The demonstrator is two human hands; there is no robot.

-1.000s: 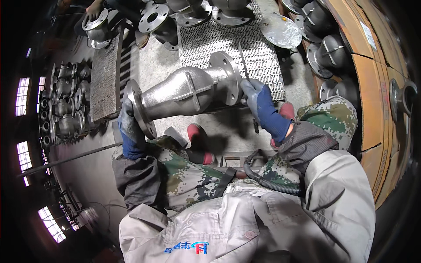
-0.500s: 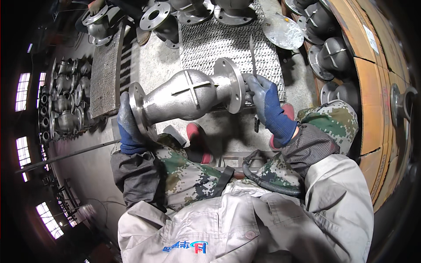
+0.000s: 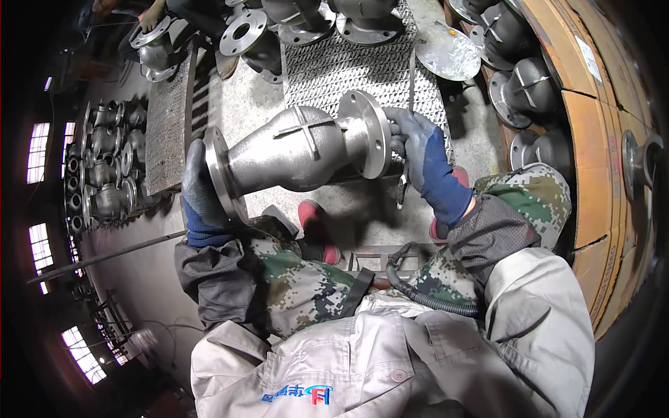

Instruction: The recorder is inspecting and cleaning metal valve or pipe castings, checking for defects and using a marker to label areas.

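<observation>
A grey cast-metal valve body [image 3: 293, 146] with a raised cross on its bulge and a flange at each end lies slantwise in front of me, above my knees. My left hand [image 3: 203, 191], in a blue and grey glove, is closed on the rim of its left flange. Beside the right flange is my right hand [image 3: 421, 150], gloved alike, with its fingers curled. A long thin metal tool [image 3: 412, 80], perhaps a file, runs through that hand, its blade seen nearly edge-on. Whether the right fingers touch the flange I cannot tell.
Beyond the valve body lies a metal grating [image 3: 348, 70] with more valve bodies [image 3: 369, 17] at its far end. A round plate [image 3: 447, 52] stands right of it. Cardboard [image 3: 592, 153] walls my right side. Several castings [image 3: 104, 167] stand at left; another person's hand [image 3: 150, 17] is far left.
The tool in my right hand has turned, its blade now nearly edge-on and its tip further right. My right hand has shifted slightly. My left hand stays on the flange.
</observation>
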